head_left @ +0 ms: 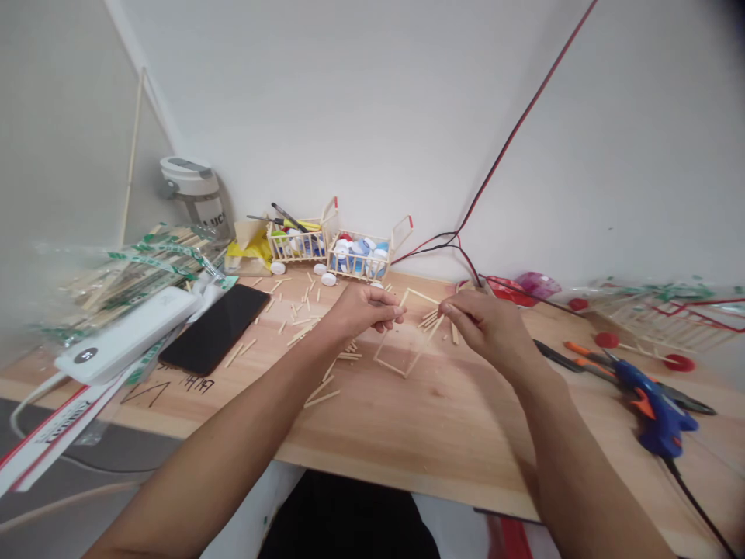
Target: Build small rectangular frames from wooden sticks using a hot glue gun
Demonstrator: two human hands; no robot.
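A small rectangular frame of thin wooden sticks [401,353] hangs tilted just above the plywood tabletop [442,435], between my hands. My left hand [364,309] pinches one side of it, and my right hand [483,326] pinches the far corner with its fingertips. Whether the joints are glued cannot be told from here. Loose stick pieces [303,334] lie scattered on the wood left of my hands, and a small pile of them [429,318] sits just under the frame.
Two stick-built cribs holding bottle caps [358,256] stand against the wall. To the left lie a power bank [128,335], a black phone [214,328] and a bag of sticks [133,279]. On the right are a blue glue gun [655,407], orange-handled pliers [594,361] and red-and-black wires [494,163].
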